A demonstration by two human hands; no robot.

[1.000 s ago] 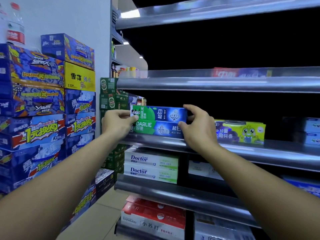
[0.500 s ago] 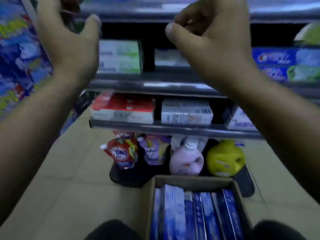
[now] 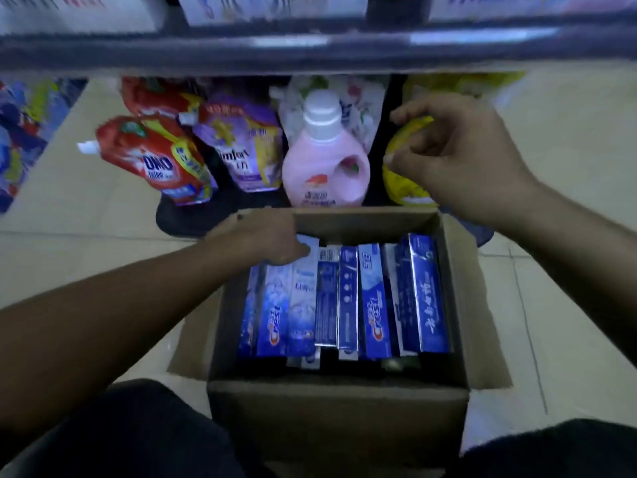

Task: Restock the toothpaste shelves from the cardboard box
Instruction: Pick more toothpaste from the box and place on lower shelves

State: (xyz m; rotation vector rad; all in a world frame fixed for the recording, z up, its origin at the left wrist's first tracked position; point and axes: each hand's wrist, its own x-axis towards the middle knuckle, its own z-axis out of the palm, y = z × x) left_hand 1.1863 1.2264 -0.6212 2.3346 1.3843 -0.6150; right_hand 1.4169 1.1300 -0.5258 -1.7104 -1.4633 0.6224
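The left hand [image 3: 265, 238] reaches into the far left corner of the cardboard box [image 3: 337, 405]. Its thumb lies on the far end of a pale Crest toothpaste carton [image 3: 303, 294], and its fingers drop out of sight behind the carton ends, so I cannot tell whether it grips one or only rests there. The right hand [image 3: 458, 160] hangs in the air beyond and to the right of the left one, well apart from it, above the far right corner of the box. Its fingers are loosely curled and it holds nothing.

Under and just right of the left hand, the toothpaste cartons [image 3: 344, 298] stand on edge in a row across the box, mostly blue Crest. A dark blue carton with white Chinese script [image 3: 427, 294] is at the right end, below the right hand. The box flaps are folded outward, and the box sits on the tiled floor [image 3: 86, 208] between the person's dark-trousered knees [image 3: 138, 436].

Beyond both hands, goods sit at floor level under the shelves. A yellow pouch [image 3: 403, 181] is partly hidden by the right hand. To its left is a pink detergent bottle [image 3: 324, 174] with a white cap, then a purple Comfort pouch [image 3: 241, 150] and a red OMO pouch [image 3: 158, 160]. Above them runs a grey metal shelf edge [image 3: 310, 50], and the cartons on that shelf are blurred.
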